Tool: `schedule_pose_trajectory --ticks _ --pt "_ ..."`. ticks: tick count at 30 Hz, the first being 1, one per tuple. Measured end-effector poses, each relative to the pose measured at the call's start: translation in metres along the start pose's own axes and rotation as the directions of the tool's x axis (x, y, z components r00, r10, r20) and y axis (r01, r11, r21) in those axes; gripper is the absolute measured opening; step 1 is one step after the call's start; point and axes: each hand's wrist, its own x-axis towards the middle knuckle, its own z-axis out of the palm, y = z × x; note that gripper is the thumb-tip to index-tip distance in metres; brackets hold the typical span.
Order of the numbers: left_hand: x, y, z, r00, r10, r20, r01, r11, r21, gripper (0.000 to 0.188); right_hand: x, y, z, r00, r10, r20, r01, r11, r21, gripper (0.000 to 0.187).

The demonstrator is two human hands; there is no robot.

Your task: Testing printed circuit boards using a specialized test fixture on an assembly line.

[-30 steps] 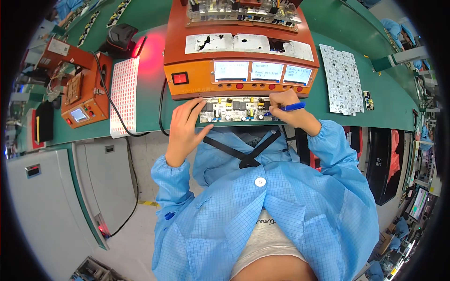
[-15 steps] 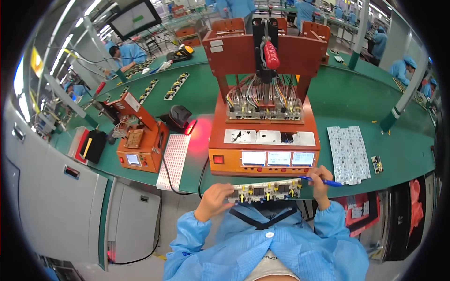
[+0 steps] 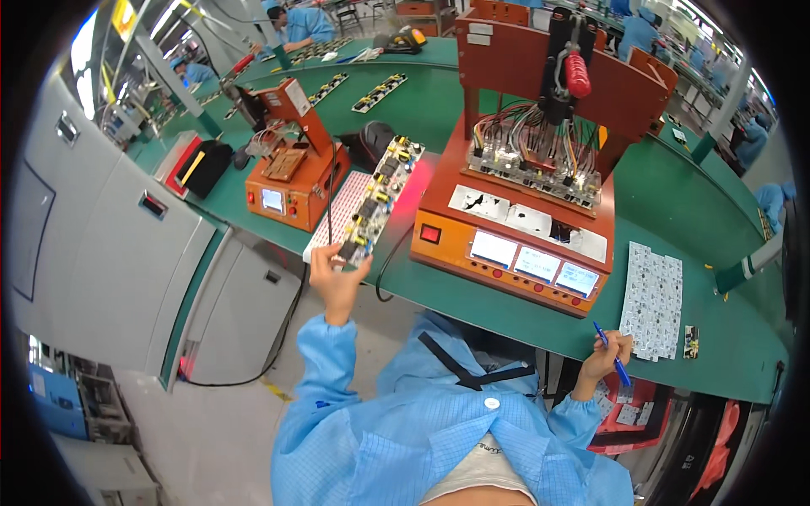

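My left hand [image 3: 337,282] pinches the near end of a long circuit board [image 3: 371,211] packed with yellow, black and white components. The board points away from me at a slant, over a sheet of red-and-white labels [image 3: 346,207]. Beside its far part is a black barcode scanner [image 3: 369,143], and red light falls on the green table [image 3: 405,282] to the board's right. A blue pen [image 3: 623,373] is held in the fingers of my right hand [image 3: 606,354], at the table's front edge near a panel of pale small boards [image 3: 651,299].
A large orange test fixture [image 3: 506,266] with a red-handled clamp [image 3: 577,76] stands in the middle. Left of it is a smaller orange fixture [image 3: 291,198] with a cable. More circuit boards [image 3: 380,93] lie farther back. A small board [image 3: 691,342] lies at the right.
My left hand has carried the circuit board leftward and turned it from crosswise to slanting away. My right hand has let go of the board and moved right, keeping the pen. The view has shifted.
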Motion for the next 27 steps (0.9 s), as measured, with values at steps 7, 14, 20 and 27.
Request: schedule_pose_trajectory --ticks 7,14,20,27 --pt "0.002 -0.019 0.028 0.981 -0.073 0.179 0.019 0.959 0.282 0.048 -0.010 -0.001 0.000 0.997 0.037 0.067 -0.027 0.989 -0.145 0.022" --pt "-0.007 -0.030 0.035 0.984 -0.038 0.174 -0.018 0.950 0.311 0.047 -0.010 -0.001 0.000 0.997 0.057 0.061 -0.046 0.984 -0.173 0.023" --pt "0.000 -0.026 0.042 0.984 -0.068 0.165 0.019 0.960 0.278 0.046 -0.007 0.005 0.003 0.998 0.010 0.061 0.002 0.978 -0.209 0.024" --pt "0.033 -0.016 0.066 0.985 0.020 0.170 -0.063 0.965 0.255 0.045 -0.010 0.010 -0.007 0.995 0.005 0.095 0.016 0.975 -0.223 0.025"
